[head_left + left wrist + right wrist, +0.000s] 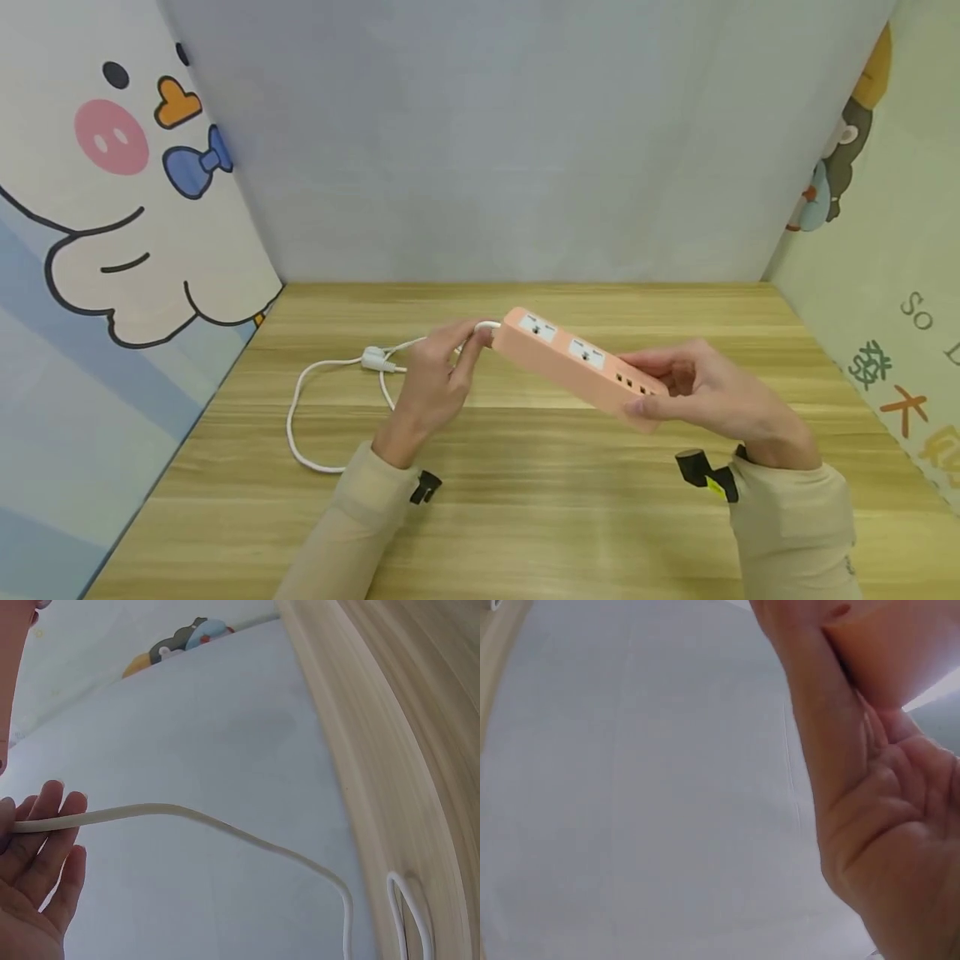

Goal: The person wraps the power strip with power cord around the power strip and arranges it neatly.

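An orange power strip (562, 358) with white socket faces and small USB ports is held up over the table, tilted with its right end lower. My right hand (705, 396) grips that right end, thumb on the near side and fingers on the far side. At the other end my left hand (442, 375) pinches the white cord (150, 810) close to where it leaves the strip. In the left wrist view the cord runs across the fingers and droops away. Its white plug (372, 358) lies left of the left hand, among loops of cord.
The wooden table (570, 533) extends beneath both hands. A plain pale wall (480, 150) rises behind it. Cartoon-printed panels flank the left side (172, 250) and the right side (900, 250). A loop of cord (292, 417) lies on the table's left part.
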{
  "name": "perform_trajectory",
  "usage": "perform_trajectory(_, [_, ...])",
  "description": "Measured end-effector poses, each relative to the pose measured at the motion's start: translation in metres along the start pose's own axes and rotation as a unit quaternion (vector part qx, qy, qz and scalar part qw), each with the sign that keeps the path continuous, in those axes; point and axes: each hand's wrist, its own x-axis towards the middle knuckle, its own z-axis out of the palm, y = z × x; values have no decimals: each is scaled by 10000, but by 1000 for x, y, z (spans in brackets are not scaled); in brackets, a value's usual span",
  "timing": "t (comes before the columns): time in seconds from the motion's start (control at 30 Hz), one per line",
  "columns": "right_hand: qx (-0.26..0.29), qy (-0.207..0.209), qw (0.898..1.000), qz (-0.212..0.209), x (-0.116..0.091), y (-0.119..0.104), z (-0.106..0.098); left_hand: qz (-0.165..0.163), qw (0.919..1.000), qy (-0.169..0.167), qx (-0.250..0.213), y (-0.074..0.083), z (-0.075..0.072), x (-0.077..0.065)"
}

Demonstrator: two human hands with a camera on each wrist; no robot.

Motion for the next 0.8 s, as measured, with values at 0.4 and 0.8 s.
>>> perform_trajectory(0.4, [-334,1057,9930,-411,16,7,11,-1008,9793,-108,-1753,13,-6,4])
perform_trajectory(0.8, [1207,1385,9741,-1317,8,9,1,-1697,8269,-2480,-4753,-8,-24,-1])
